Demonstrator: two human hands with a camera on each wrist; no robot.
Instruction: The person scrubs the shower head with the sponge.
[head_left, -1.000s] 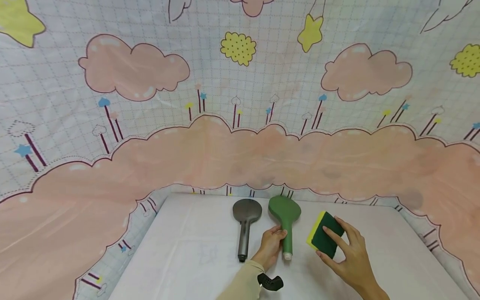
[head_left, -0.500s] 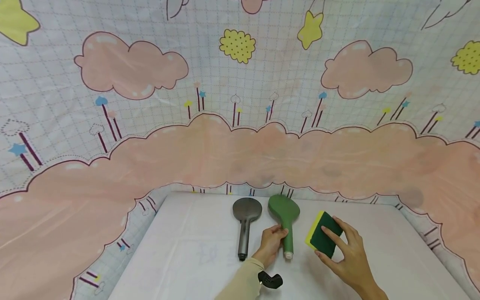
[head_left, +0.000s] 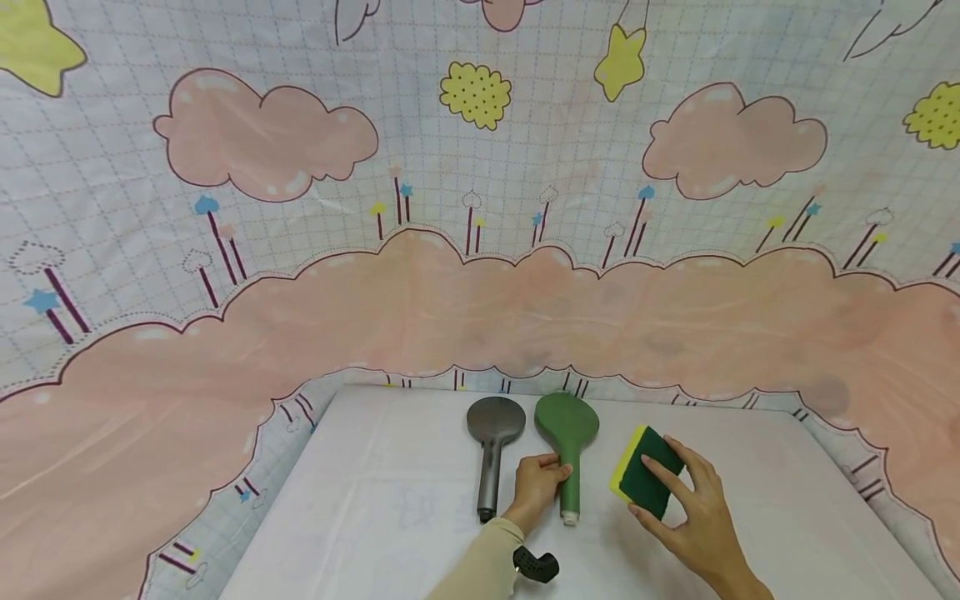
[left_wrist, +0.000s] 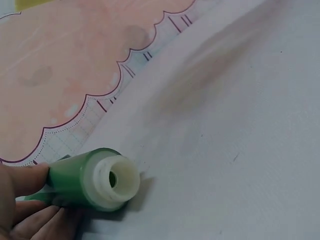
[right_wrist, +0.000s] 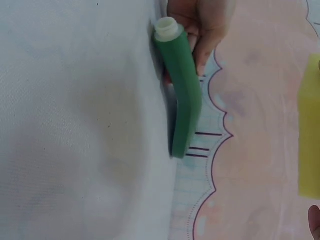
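Note:
My left hand (head_left: 537, 492) grips the handle of a green shower head (head_left: 567, 421) from its left side. In the left wrist view the white threaded end (left_wrist: 118, 180) of that handle faces the camera, a finger and thumb beside it. To the right, my right hand (head_left: 701, 517) pinches a sponge (head_left: 651, 472) by its edges, apart from the shower head. The sponge has a dark green scouring side and a yellow side; only the yellow side (right_wrist: 310, 130) shows in the right wrist view. A grey shower head (head_left: 495, 421) lies left of my left hand, untouched.
The white tabletop (head_left: 360, 500) lies under everything. Behind it and at its sides hangs a cloth (head_left: 480, 308) printed with clouds and stars, close to the shower heads' round ends. A black band piece (head_left: 537, 566) sits at my left wrist.
The green shower head's handle end has swung slightly left, with my left hand still on it. My right hand and the sponge have drifted a little to the left.

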